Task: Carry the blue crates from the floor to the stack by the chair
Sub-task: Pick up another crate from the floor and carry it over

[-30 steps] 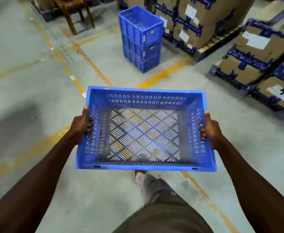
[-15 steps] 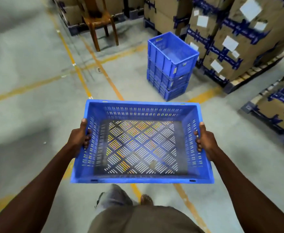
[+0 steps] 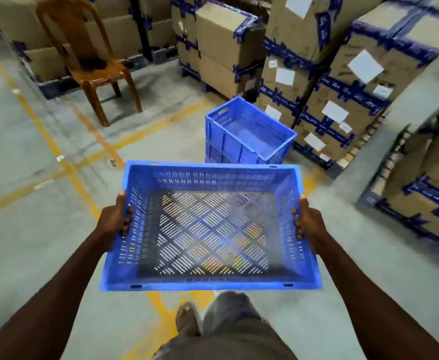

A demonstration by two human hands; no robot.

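So the stack of blue plastic crates (image 3: pixel 247 136) is way closer than a second ago, sitting just past the far rim of the empty slotted blue plastic crate (image 3: pixel 208 224) being carried, with the brown plastic chair (image 3: pixel 88 61) off to its left. Looks like the walk's nearly done and set-down comes next. Left hand (image 3: pixel 114 220) and right hand (image 3: pixel 308 224) each clamp a short side wall, arms stretched forward, thumbs on the rim, fingers (image 3: pixel 127 224) hooked inside. Crate's held level above the concrete floor (image 3: pixel 31 178).
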